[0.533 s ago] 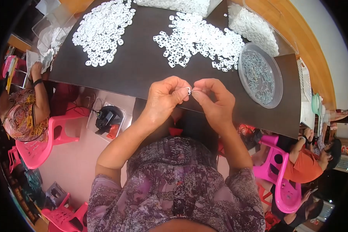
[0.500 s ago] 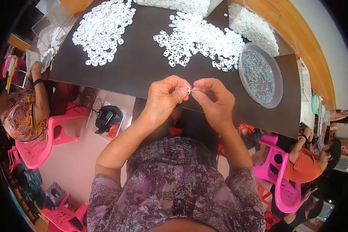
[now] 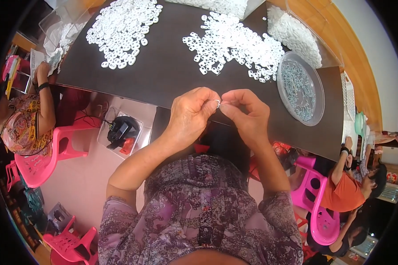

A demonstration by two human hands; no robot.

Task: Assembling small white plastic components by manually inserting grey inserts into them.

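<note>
Close to the table's near edge, my left hand [image 3: 189,114] pinches a small white plastic piece [image 3: 217,103] between thumb and fingertips. My right hand [image 3: 251,114] meets it from the other side, thumb and fingers pressed together at the piece. Whatever those right fingertips hold is too small to make out. Beyond my hands lies a spread pile of small white plastic pieces with holes [image 3: 234,42]. Farther left is a heap of white oval two-holed pieces [image 3: 121,33]. A round clear tub [image 3: 319,104] of small metal screws [image 3: 297,88] stands right of my right hand.
The dark table [image 3: 163,66] carries clear bags of white pieces [image 3: 296,37] along its far side. At left, a person in a patterned top [image 3: 26,126] sits on a pink chair [image 3: 53,150]. Another in orange [image 3: 347,192] is at right, by a magenta chair [image 3: 314,190].
The view has shifted slightly, so the table's things sit a little farther right. My hands stay together, with the white piece turned slightly between the fingertips.
</note>
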